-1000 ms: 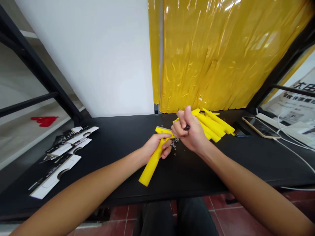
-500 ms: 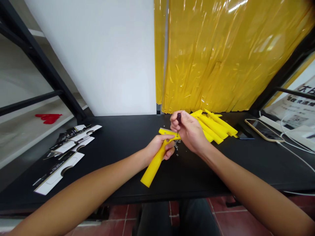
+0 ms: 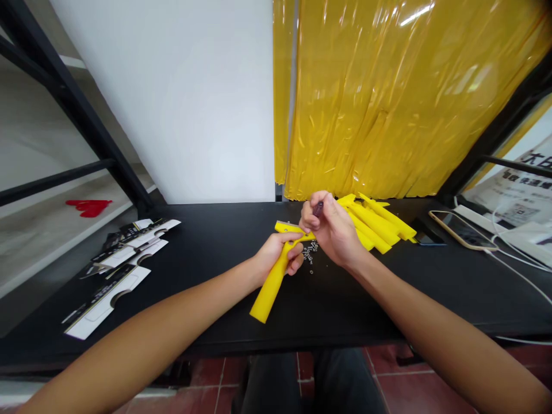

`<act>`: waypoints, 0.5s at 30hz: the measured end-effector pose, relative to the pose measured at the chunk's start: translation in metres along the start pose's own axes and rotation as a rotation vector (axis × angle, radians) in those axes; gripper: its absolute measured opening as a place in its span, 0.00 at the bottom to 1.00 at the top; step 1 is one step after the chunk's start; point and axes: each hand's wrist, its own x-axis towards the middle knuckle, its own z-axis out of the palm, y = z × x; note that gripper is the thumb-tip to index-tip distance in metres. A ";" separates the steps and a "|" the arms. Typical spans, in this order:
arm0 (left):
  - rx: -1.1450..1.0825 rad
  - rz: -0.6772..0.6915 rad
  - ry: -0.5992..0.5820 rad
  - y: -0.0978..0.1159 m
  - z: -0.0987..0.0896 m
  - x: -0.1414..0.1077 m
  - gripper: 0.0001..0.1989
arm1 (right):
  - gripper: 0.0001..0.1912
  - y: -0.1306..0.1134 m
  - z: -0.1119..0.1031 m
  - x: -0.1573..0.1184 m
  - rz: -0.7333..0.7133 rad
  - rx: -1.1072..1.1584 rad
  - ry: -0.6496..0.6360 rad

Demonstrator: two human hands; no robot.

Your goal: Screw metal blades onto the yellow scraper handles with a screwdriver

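A yellow plastic scraper (image 3: 269, 290) is held in the left hand (image 3: 277, 256), just above the black desk (image 3: 345, 305). It is shaped like a T. Its long handle points down toward the person, and its wide head lies across the top, with a thin metal edge (image 3: 284, 225) along it. The left grip is closed tight around the scraper, just under the head. The right hand (image 3: 332, 230) is right beside it, above the head. Its fingers (image 3: 308, 215) pinch a small dark screwdriver (image 3: 318, 209), and they hide its tip. Tiny metal screws (image 3: 309, 252) lie in a small heap on the desk, just past the hands. Behind them is a pile of yellow plastic pieces (image 3: 375, 227). Farther right are a gold phone (image 3: 461, 230) and a black phone (image 3: 426, 238). Stacks of white cards (image 3: 107, 299) lie on the left. A shiny yellow plastic sheet (image 3: 366, 98) hangs at the back.
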 end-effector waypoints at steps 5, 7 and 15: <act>0.049 -0.011 -0.001 -0.003 -0.002 0.001 0.19 | 0.18 0.003 -0.001 0.002 -0.009 0.002 0.006; 0.050 -0.006 -0.006 -0.005 -0.002 0.002 0.19 | 0.20 0.005 -0.002 0.001 -0.007 0.007 -0.012; 0.143 -0.051 -0.052 -0.007 0.000 0.002 0.25 | 0.18 0.004 -0.008 0.000 0.081 -0.031 -0.173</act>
